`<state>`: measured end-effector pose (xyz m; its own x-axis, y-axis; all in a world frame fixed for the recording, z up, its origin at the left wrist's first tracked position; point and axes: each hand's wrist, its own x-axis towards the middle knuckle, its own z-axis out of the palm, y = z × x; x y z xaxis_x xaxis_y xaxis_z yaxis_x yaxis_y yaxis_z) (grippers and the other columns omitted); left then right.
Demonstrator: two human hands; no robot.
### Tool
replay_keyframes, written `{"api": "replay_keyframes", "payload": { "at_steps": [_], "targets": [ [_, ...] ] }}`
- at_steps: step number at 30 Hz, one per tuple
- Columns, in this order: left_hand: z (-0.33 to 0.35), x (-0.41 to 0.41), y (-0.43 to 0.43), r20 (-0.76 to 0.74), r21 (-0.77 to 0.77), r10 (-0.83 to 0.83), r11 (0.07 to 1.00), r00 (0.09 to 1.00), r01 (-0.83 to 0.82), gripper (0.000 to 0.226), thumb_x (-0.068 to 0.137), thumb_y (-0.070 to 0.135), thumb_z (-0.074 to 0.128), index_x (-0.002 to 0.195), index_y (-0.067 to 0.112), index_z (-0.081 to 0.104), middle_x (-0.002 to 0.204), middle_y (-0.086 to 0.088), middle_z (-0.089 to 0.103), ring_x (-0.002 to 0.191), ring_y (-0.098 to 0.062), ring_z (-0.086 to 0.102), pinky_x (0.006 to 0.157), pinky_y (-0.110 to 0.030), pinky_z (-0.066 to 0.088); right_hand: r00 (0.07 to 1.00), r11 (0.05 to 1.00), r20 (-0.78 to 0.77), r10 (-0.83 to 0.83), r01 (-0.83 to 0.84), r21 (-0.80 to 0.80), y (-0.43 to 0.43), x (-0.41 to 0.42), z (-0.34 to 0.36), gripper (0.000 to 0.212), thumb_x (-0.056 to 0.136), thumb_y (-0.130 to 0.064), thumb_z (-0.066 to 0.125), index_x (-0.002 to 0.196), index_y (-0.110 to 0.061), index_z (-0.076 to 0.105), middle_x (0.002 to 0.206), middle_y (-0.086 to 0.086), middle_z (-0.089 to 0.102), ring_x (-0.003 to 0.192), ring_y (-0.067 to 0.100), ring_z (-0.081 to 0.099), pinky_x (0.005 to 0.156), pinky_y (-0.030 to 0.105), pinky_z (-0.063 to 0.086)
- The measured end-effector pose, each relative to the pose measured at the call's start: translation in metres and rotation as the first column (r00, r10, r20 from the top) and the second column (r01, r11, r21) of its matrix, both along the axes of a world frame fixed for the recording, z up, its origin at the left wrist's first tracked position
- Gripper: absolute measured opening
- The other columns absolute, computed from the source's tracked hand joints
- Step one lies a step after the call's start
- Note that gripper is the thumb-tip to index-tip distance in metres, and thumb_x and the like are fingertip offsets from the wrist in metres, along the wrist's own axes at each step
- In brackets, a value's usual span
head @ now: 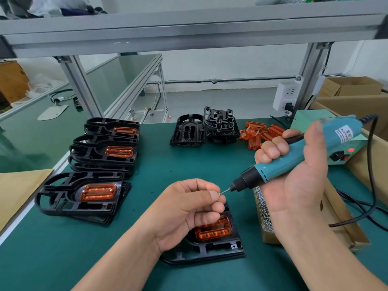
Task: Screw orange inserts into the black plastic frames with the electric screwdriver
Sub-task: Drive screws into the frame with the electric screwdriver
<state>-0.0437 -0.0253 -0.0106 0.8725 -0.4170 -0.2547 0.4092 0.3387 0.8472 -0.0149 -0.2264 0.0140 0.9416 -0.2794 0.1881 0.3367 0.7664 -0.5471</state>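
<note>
Screwdriver (270,172) lies in the right hand's (298,175) closed grip; left hand (189,208) pinches a screw (219,193) at its bit (over the near frame (220,250)).

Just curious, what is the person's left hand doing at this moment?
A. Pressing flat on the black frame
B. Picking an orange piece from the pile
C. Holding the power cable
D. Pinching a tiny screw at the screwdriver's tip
D: the left hand pinches a tiny screw at the bit of the screwdriver, which the right hand grips.
</note>
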Motion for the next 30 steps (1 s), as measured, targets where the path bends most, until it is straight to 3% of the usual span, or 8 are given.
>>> {"api": "replay_keyframes", "payload": {
  "at_steps": [9, 23, 25, 26, 28, 30],
  "targets": [
    [-0.002, 0.0, 0.001, 0.183, 0.217, 0.054, 0.972, 0.982, -0.094, 0.012, 0.089, 0.002, 0.079, 0.1, 0.001, 0.075, 0.099, -0.025, 0.077, 0.077, -0.024, 0.074, 0.064, -0.025, 0.059, 1.0, 0.999, -0.009, 0.03, -0.03, -0.023, 0.003, 0.003, -0.004, 0.038, 0.098, -0.056, 0.066, 0.088, -0.02, 0.06, 0.07, -0.005, 0.048, 0.062, 0.011, 0.048, 0.061, 0.024, 0.047],
    [-0.004, 0.001, 0.009, 0.316, 0.405, -0.009, 0.905, 0.949, -0.127, 0.005, 0.099, 0.011, 0.071, 0.099, 0.011, 0.076, 0.096, -0.011, 0.08, 0.081, -0.021, 0.078, 0.054, -0.023, 0.056, 0.998, 0.999, -0.053, 0.039, -0.038, 0.023, -0.004, 0.009, -0.009, 0.038, 0.1, -0.055, 0.066, 0.087, -0.019, 0.061, 0.07, -0.005, 0.047, 0.062, 0.01, 0.046, 0.059, 0.022, 0.044],
    [-0.004, 0.003, 0.015, 0.419, 0.513, -0.006, 0.827, 0.908, -0.231, 0.011, 0.1, 0.016, 0.07, 0.094, 0.023, 0.076, 0.091, -0.004, 0.08, 0.071, -0.016, 0.073, 0.054, -0.026, 0.054, 0.998, 0.999, -0.045, 0.049, -0.049, 0.003, -0.005, 0.01, -0.009, 0.038, 0.098, -0.054, 0.068, 0.087, -0.019, 0.063, 0.07, -0.004, 0.047, 0.061, 0.01, 0.047, 0.058, 0.023, 0.045],
    [-0.005, 0.005, 0.018, 0.484, 0.604, -0.026, 0.733, 0.875, -0.312, 0.013, 0.099, 0.021, 0.07, 0.092, 0.03, 0.075, 0.088, 0.002, 0.079, 0.069, -0.015, 0.07, 0.056, -0.03, 0.054, 0.998, 0.998, -0.04, 0.057, -0.057, -0.019, -0.006, 0.01, -0.01, 0.037, 0.098, -0.054, 0.069, 0.087, -0.019, 0.063, 0.07, -0.004, 0.048, 0.061, 0.01, 0.047, 0.057, 0.023, 0.045],
    [-0.006, 0.007, 0.023, 0.574, 0.73, -0.109, 0.518, 0.812, -0.446, 0.011, 0.097, 0.031, 0.069, 0.091, 0.04, 0.069, 0.085, 0.015, 0.073, 0.072, -0.009, 0.065, 0.067, -0.032, 0.055, 0.996, 0.993, -0.03, 0.078, -0.081, -0.082, -0.006, 0.011, -0.01, 0.037, 0.095, -0.055, 0.071, 0.086, -0.02, 0.064, 0.069, -0.004, 0.048, 0.059, 0.01, 0.048, 0.056, 0.023, 0.045],
    [-0.006, 0.006, 0.022, 0.6, 0.768, -0.203, 0.417, 0.774, -0.486, 0.009, 0.096, 0.036, 0.069, 0.09, 0.042, 0.065, 0.089, 0.023, 0.068, 0.083, -0.002, 0.063, 0.072, -0.028, 0.051, 0.995, 0.983, -0.022, 0.1, -0.103, -0.155, -0.005, 0.011, -0.011, 0.036, 0.098, -0.054, 0.068, 0.087, -0.02, 0.063, 0.068, -0.004, 0.049, 0.057, 0.011, 0.048, 0.055, 0.023, 0.045]
  ]
}}
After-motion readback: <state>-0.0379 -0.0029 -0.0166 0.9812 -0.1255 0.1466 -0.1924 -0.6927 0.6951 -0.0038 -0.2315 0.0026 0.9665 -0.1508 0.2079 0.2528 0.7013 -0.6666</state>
